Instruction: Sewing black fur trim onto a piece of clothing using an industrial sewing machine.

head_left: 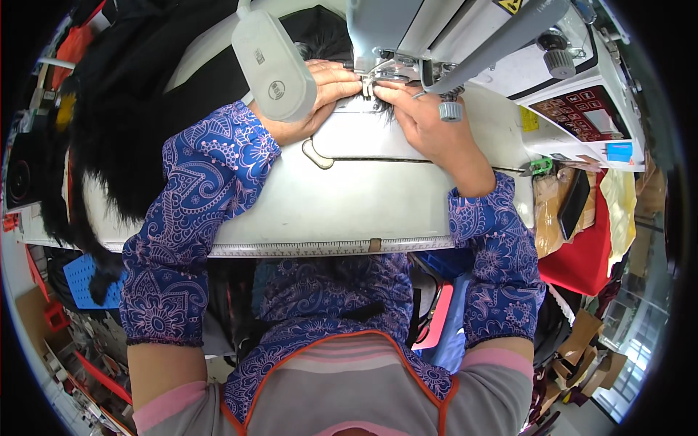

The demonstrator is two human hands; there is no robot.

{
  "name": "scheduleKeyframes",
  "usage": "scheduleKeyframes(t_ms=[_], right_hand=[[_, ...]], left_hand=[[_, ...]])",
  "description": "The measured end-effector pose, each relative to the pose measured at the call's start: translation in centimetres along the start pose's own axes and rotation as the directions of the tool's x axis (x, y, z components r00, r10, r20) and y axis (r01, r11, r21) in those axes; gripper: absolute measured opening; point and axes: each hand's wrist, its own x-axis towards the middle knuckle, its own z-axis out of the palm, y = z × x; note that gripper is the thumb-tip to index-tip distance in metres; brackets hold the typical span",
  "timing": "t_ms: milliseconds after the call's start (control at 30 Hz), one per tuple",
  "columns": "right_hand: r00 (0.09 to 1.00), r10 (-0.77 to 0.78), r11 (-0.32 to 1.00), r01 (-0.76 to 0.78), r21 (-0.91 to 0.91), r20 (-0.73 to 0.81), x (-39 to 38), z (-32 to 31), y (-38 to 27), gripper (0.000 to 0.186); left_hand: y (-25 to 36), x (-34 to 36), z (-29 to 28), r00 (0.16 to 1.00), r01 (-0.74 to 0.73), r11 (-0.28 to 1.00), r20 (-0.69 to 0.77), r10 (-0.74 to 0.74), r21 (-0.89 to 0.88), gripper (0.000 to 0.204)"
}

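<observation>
My left hand [325,91] lies with its fingers stretched out toward the presser foot [367,89] of a sewing machine [385,33], resting on black furry fabric [325,33]. Part of that hand is hidden behind a grey-white lamp-like unit [280,73]. On the other side of the foot, my right hand [436,131] has its fingers pressed together on the fabric, where a tuft of black fur sticks out below them. The needle tip is too small to make out. Patterned blue sleeve covers [211,174] are on both forearms.
A ruler strip [327,248] runs along the front edge of the white machine table [291,218]. Black fur [109,131] hangs over its left side. To the right are the control panel [582,112], green-handled snips [540,166], a dark phone-like object [574,203] and red cloth [582,258].
</observation>
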Motion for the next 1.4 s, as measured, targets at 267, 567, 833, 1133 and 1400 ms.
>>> scheduleKeyframes(t_ms=[267,567,833,1133,1400], right_hand=[[0.997,-0.057,0.998,0.058,0.01,-0.055,-0.1,-0.5,0.0,0.026],[0.995,-0.077,0.996,0.08,0.038,-0.071,-0.7,-1.3,-1.0,0.02],[0.997,-0.078,0.996,0.078,0.048,-0.016,-0.6,-0.7,-1.5,0.021],[0.994,-0.097,0.995,0.097,0.01,-0.047,-0.6,-0.6,-1.6,0.023],[0.996,-0.069,0.996,0.066,-0.057,-0.056,-0.4,-0.9,-2.3,0.018]], left_hand=[[-1.0,0.5,-1.2,0.99,-0.054,0.954,-0.106,0.089,0.296,0.023],[2.3,0.7,-0.4,0.989,-0.143,0.99,-0.03,0.143,0.002,0.023],[0.2,0.0,-0.5,0.996,0.058,0.958,-0.074,-0.039,0.281,0.024],[1.3,0.2,-1.0,0.991,0.091,0.991,-0.086,-0.099,-0.101,0.019],[1.6,0.7,-1.5,0.996,-0.064,0.989,-0.065,0.056,-0.13,0.014]])
